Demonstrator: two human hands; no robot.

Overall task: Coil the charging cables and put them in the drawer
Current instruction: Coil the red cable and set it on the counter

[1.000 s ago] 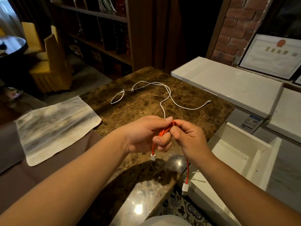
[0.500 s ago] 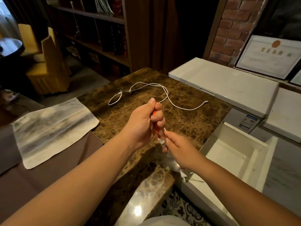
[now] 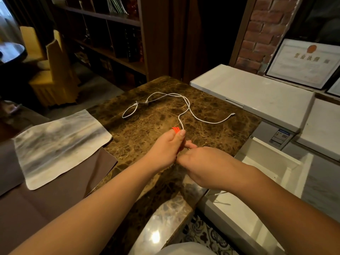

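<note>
My left hand (image 3: 166, 148) grips a folded orange charging cable (image 3: 176, 130), whose looped end sticks out above the thumb. My right hand (image 3: 204, 162) is curled close against it from the right and works at the lower part of the orange cable, which is hidden between the hands. A white charging cable (image 3: 185, 105) lies loose and uncoiled on the brown marble table (image 3: 147, 126) beyond the hands. A white open drawer (image 3: 272, 162) stands at the right, beside the table's edge.
A grey-white cloth (image 3: 58, 146) lies on the brown cover at the left. White cabinet tops (image 3: 248, 91) run along the right, with a framed certificate (image 3: 303, 63) behind them. Bookshelves and yellow chairs stand at the back left.
Both hands have lowered toward the table. The right hand moved up against the left, and the orange cable's hanging end is no longer in sight. More orange loop shows above the left thumb.
</note>
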